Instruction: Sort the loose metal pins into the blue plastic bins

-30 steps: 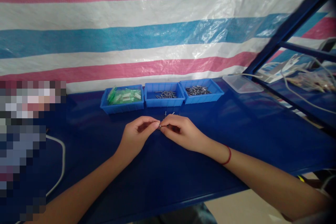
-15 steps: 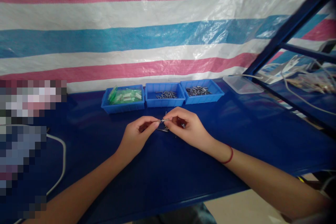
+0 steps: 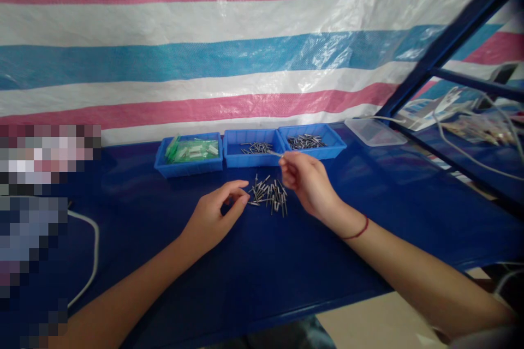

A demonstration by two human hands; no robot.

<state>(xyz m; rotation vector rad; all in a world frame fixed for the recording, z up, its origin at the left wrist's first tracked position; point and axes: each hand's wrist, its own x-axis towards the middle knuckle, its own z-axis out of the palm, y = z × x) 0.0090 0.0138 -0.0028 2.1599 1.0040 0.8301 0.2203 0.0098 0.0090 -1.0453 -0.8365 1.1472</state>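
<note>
My right hand is closed in a pinch on a thin metal pin, just in front of the middle blue bin, with the pin's tip over its front rim. A pile of similar metal pins lies on the blue table between my hands. My left hand rests at the left side of that pile, thumb and forefinger apart, with nothing visible between them. Inside the middle bin are loose metal pins.
The right blue bin holds many darker metal pins. Green plastic bags with white pieces fill the left blue bin. A clear plastic lid lies at the back right, by a blue metal frame. A white cable runs along the left.
My hands were together over the pile, both at the small metal pin. My right hand has moved up and right with it towards the middle bin; my left hand's fingertips have parted.
</note>
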